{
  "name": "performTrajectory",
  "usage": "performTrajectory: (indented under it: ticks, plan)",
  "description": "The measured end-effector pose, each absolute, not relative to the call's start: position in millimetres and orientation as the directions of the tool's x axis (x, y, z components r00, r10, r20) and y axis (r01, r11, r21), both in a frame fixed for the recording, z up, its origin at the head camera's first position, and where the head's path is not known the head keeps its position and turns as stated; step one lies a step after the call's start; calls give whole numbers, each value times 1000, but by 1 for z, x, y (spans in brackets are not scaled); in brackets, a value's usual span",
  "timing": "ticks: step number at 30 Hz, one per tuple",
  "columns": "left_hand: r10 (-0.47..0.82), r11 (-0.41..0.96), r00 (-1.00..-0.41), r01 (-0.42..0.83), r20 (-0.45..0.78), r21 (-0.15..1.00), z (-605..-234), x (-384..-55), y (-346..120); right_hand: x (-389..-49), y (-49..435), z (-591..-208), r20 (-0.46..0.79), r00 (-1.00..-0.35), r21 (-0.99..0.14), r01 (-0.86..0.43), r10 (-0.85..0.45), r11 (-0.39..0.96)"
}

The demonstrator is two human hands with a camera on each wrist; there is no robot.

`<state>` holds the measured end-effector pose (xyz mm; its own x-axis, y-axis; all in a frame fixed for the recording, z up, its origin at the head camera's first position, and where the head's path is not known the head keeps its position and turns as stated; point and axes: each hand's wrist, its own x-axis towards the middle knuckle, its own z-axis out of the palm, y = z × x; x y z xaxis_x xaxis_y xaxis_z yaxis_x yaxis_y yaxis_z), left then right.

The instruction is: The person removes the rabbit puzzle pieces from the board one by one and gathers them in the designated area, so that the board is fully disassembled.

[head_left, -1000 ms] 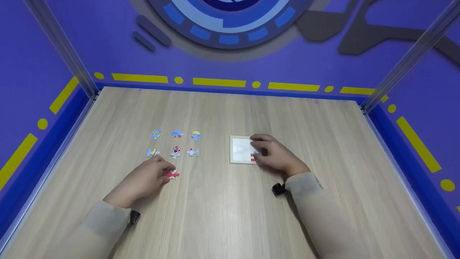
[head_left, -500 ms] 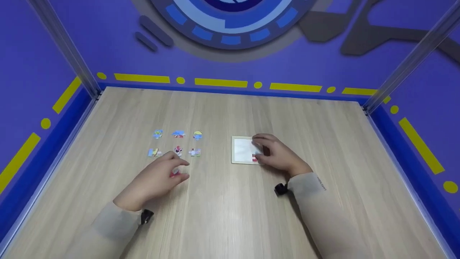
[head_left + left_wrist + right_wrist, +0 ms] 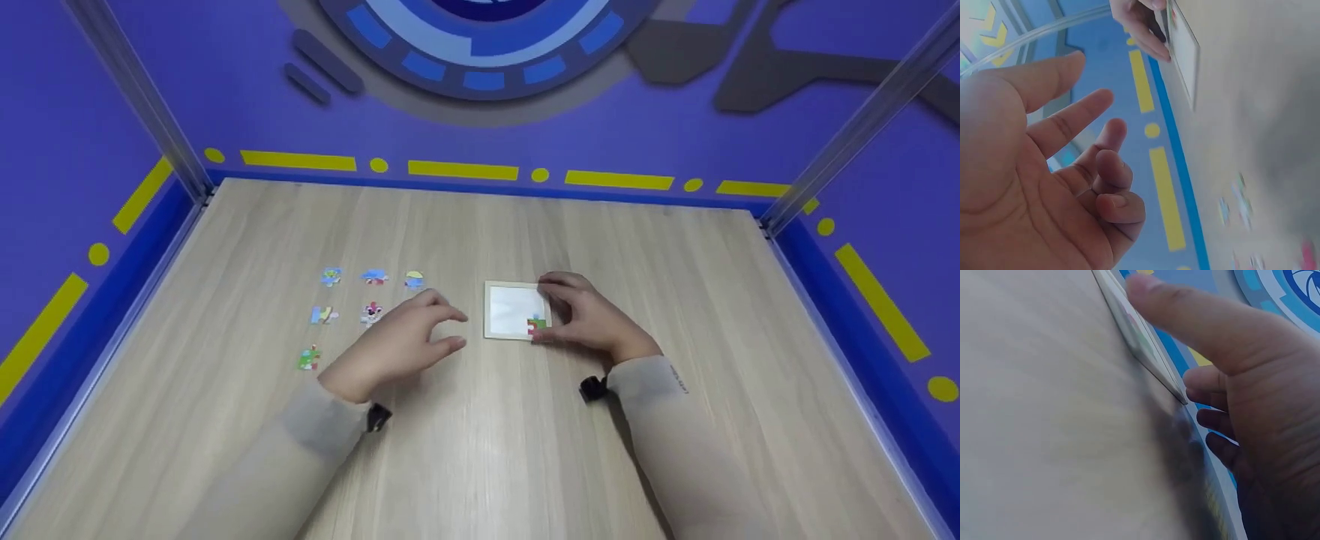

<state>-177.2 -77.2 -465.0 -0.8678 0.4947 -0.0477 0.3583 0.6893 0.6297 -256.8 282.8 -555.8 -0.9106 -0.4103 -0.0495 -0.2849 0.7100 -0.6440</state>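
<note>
My left hand [image 3: 405, 337] is above the table, thumb and fingers spread apart, just left of the square puzzle frame [image 3: 487, 310]. The left wrist view shows nothing between the fingers of this left hand [image 3: 1055, 152]. My right hand [image 3: 592, 319] is at the frame's right side, fingers at the far corner and thumb by the near corner. In the right wrist view its thumb [image 3: 1179, 315] overlaps the frame. A green and red puzzle piece [image 3: 536, 326] lies in the frame's near right corner; the rest of its white base is bare.
Loose puzzle pieces lie on the left: a blue one with red [image 3: 375, 277], a yellow and blue one [image 3: 414, 280], a character's-face piece [image 3: 371, 312] and a green one [image 3: 310, 358] among several. My left hand and arm hide others. Blue walls [image 3: 450, 135] border the wooden table [image 3: 637, 247].
My left hand has moved right from the loose pieces toward the frame, with nothing in it. The right hand has drawn back slightly right, uncovering more of the green and red piece.
</note>
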Motion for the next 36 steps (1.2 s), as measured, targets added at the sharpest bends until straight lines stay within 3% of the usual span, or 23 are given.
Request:
performTrajectory:
  ticks: [18,29,36]
  plan:
    - [533,700,-839,366,-108,613,-506,-232,20,-260,286,-557,0,-887,-626,-360,-461,692]
    - [565,747,-818,452,-107,488,-529,-246,47,-260,289,-557,7,-883,-625,-370,-469,687]
    - [582,763,-805,490,-117,422,-521,-240,49,-259,288,-556,-9,-885,-637,-354,-466,685]
